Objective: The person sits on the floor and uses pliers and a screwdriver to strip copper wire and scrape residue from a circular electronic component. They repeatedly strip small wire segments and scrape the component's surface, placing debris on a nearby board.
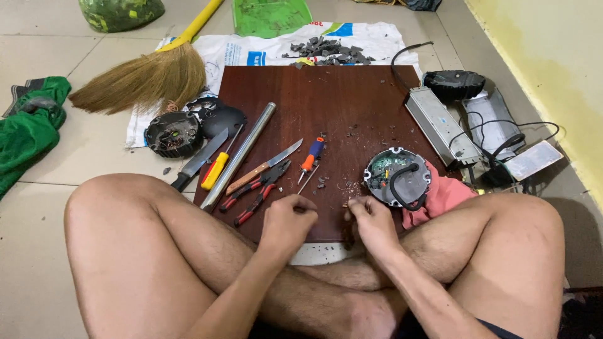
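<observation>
I sit cross-legged on the floor behind a dark brown wooden board (pixel 326 100). My left hand (pixel 287 221) is curled into a loose fist at the board's near edge; whether it pinches something small I cannot tell. My right hand (pixel 367 220) rests close beside it with fingers bent around a small dark piece that is mostly hidden. Just ahead of my left hand lie red-handled pliers (pixel 257 191) and a small orange-and-blue screwdriver (pixel 311 156). A round grey metal housing (pixel 398 177) with a circuit board and black cable sits right of my right hand.
On the board's left lie a metal tube (pixel 242 152), two knives (pixel 267 166) (pixel 200 160) and a yellow screwdriver (pixel 216 169). Black round casings (pixel 173 133), a broom (pixel 147 75), a green cloth (pixel 28 129), a pink rag (pixel 440 198), grey driver boxes (pixel 440 125) and debris on a sack (pixel 326 50) surround it.
</observation>
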